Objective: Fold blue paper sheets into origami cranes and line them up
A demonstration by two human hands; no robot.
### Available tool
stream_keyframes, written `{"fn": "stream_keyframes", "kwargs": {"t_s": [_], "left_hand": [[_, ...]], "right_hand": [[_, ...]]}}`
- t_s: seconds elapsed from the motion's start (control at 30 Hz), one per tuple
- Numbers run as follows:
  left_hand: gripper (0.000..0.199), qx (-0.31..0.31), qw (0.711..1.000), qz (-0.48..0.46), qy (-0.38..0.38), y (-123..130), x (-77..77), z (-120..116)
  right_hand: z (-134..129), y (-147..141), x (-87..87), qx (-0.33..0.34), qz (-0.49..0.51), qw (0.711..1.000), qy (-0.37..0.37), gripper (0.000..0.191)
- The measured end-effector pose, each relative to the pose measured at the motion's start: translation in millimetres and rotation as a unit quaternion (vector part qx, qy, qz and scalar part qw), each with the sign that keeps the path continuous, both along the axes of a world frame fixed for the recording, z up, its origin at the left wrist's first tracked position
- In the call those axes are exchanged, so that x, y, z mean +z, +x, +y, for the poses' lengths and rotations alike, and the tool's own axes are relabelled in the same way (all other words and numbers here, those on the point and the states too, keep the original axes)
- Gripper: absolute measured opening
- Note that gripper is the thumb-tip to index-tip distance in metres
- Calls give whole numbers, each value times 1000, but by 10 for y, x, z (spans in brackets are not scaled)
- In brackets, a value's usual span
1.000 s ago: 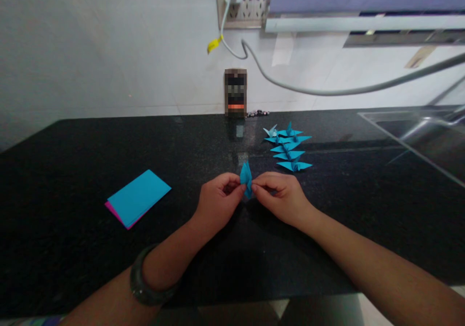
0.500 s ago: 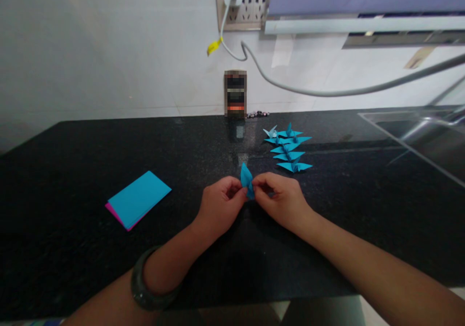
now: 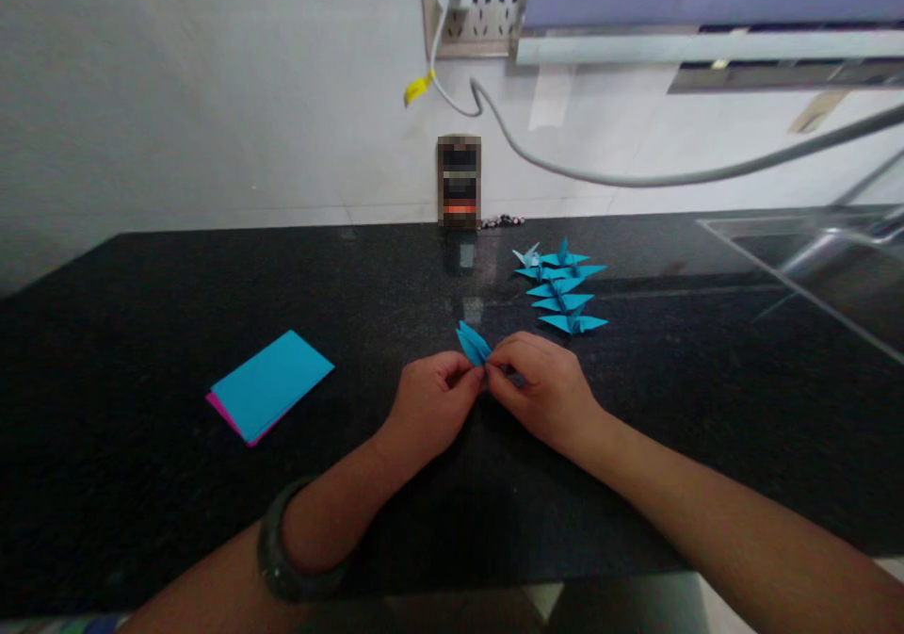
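A small folded blue paper (image 3: 473, 343) is pinched between both hands above the dark counter, its pointed layers tilting up to the left. My left hand (image 3: 436, 403) grips its lower end between thumb and forefinger. My right hand (image 3: 542, 384) pinches the same paper from the right side, fingertips nearly touching those of the left. The part under the fingertips is hidden. Beyond my right hand, several folded blue paper cranes (image 3: 573, 322) sit in a close group, with one paler crane (image 3: 527, 256) at the back.
On the left of the black counter (image 3: 141, 333) lies a stack of blue paper (image 3: 272, 384) with pink beneath. A blurred-out upright object (image 3: 459, 182) leans at the wall beside a beaded strand (image 3: 503, 221). A grey cable (image 3: 621, 181) hangs across; a glass-like panel (image 3: 805, 285) lies right.
The folded blue paper has turned so its tips lean further left, and its layers show more apart. My right hand has shifted slightly left; the cranes and paper stack stay put.
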State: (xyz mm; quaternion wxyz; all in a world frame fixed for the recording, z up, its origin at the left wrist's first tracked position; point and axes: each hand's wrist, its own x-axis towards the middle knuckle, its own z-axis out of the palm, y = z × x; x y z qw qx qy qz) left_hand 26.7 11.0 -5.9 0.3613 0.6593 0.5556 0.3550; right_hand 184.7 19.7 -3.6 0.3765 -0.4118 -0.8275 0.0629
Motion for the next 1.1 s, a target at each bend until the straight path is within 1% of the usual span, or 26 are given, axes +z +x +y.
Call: {"fn": "stream_keyframes", "kwargs": {"t_s": [0.1,0.23,0.43,0.53,0.67,0.77,0.83,0.9,0.97,1.03,1.1], "left_hand": [[19,5,1000,-24,-8,-5,-7,22],[17,11,996,-89,-28,-11,-17,52],[14,-28,972,-222,-64,3,0,53],[17,-36,965,-253,-63,4,10,44],[21,-7,975,-220,-32,-16,16,45],[19,-4,981,-193,1,-30,26,53],[18,-10,985,-171,24,-33,36,54],[16,-20,988,-145,47,-36,44,53],[15,-26,991,-113,71,-43,44,51],[16,-30,992,-77,94,-56,37,50],[18,-37,992,-45,114,-69,27,50]], "right_hand": [[-7,10,-3,32,14,999,18,11],[-19,14,2,51,19,998,11,16],[-45,4,41,48,-8,999,-10,22],[-65,6,54,51,-16,999,-3,23],[-85,6,48,72,-14,997,18,19],[-84,4,35,76,23,996,46,16],[-82,0,31,62,53,995,60,10],[-81,-7,35,29,71,995,63,3],[-83,-13,47,2,73,995,61,2],[-85,-17,62,2,68,996,61,3],[-86,-16,75,21,72,996,55,6]]}}
